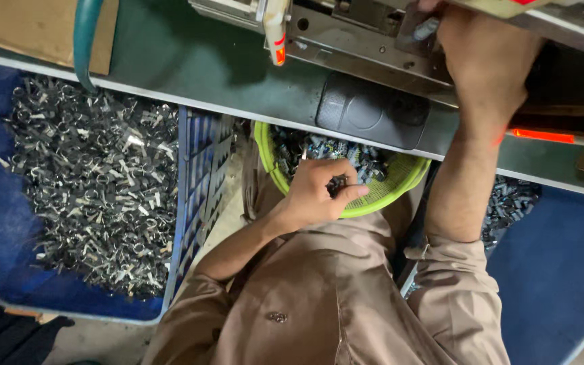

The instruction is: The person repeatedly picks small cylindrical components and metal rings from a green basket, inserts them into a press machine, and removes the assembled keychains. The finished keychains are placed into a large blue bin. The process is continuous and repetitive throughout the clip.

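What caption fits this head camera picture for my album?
Left hand picks small dark parts from a green basket; right hand reaches into the machine.

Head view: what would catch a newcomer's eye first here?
The blue crate at left, heaped with small metal parts, stands out first. At centre, the left hand holds a few dark pieces over a green basket on the person's lap. The right hand reaches up to the machine at top.

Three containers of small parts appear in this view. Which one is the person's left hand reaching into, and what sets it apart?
The green basket on the lap. It is round and meshed; the others are blue crates. The left hand pinches small dark parts over it.
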Motion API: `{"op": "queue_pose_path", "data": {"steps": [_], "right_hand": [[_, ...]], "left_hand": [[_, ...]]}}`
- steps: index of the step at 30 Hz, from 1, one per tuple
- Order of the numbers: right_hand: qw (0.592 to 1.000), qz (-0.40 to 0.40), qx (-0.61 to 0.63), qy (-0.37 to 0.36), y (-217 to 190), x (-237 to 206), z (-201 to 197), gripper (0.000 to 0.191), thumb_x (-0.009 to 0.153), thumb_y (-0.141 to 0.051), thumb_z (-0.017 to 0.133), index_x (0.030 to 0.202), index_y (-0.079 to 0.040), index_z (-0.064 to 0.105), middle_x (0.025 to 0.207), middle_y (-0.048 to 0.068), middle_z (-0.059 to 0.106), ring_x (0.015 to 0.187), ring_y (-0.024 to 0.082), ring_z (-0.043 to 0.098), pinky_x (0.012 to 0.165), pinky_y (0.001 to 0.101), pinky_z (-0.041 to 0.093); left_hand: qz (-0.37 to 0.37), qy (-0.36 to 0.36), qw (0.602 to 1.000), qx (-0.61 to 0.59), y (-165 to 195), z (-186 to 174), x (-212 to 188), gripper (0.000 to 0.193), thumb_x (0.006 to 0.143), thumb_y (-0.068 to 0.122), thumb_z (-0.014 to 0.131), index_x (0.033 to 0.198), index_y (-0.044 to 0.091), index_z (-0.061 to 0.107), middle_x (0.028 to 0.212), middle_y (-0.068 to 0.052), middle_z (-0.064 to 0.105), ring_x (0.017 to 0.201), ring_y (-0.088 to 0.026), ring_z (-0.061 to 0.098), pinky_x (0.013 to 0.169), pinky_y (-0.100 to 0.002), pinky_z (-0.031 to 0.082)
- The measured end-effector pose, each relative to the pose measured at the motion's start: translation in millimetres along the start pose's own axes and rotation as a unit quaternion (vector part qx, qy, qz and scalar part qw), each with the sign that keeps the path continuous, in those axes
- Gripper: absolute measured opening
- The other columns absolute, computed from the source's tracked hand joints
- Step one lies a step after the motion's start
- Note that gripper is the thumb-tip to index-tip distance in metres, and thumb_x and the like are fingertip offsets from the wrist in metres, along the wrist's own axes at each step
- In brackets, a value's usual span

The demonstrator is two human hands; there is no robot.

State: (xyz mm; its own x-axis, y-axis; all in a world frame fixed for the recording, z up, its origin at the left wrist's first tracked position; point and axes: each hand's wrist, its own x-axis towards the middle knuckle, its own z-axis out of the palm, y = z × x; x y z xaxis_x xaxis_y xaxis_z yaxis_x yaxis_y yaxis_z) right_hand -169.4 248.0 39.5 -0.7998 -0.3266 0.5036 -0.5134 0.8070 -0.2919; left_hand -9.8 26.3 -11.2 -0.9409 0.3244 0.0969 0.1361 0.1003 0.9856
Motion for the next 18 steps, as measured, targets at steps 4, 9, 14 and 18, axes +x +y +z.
{"op": "queue_pose_path", "data": {"steps": [4,9,14,18], "right_hand": [[0.994,0.018,-0.096,0.048,28.7,-7.0,23.7,0.009,0.09,-0.003,0.062,0.096,-0.001,0.068,0.089,0.017,0.069,0.081,0.041,0.064,0.068,0.0488,0.048],[0.995,0.073,-0.06,0.027,56.9,-35.6,37.3,0.011,0.092,0.0,0.056,0.098,0.001,0.065,0.091,0.022,0.067,0.089,0.045,0.063,0.077,0.0521,0.046],[0.989,0.127,0.049,0.051,74.2,-39.9,37.2,0.006,0.1,0.001,0.058,0.096,0.002,0.061,0.087,0.02,0.064,0.079,0.036,0.063,0.072,0.0479,0.047],[0.91,0.104,0.315,0.247,37.9,-32.3,25.7,0.01,0.101,0.007,0.054,0.11,0.003,0.056,0.098,0.016,0.063,0.086,0.027,0.06,0.077,0.0414,0.05]], "left_hand": [[0.009,0.002,1.0,0.002,-4.5,4.8,-0.8,0.022,0.089,0.022,0.08,0.084,0.008,0.064,0.076,-0.006,0.068,0.066,-0.022,0.07,0.061,-0.033,0.052],[0.013,-0.016,1.0,0.007,-11.4,6.5,-3.3,0.023,0.09,0.024,0.08,0.084,0.008,0.065,0.076,-0.005,0.07,0.067,-0.022,0.07,0.062,-0.033,0.052],[-0.004,0.002,1.0,-0.016,-17.8,0.5,-11.4,0.022,0.09,0.022,0.08,0.083,0.007,0.064,0.074,-0.005,0.069,0.063,-0.019,0.069,0.06,-0.031,0.051],[-0.023,0.007,1.0,-0.02,-22.2,-3.1,-19.0,0.022,0.09,0.021,0.08,0.083,0.006,0.065,0.072,-0.006,0.068,0.061,-0.016,0.067,0.059,-0.03,0.05]]}}
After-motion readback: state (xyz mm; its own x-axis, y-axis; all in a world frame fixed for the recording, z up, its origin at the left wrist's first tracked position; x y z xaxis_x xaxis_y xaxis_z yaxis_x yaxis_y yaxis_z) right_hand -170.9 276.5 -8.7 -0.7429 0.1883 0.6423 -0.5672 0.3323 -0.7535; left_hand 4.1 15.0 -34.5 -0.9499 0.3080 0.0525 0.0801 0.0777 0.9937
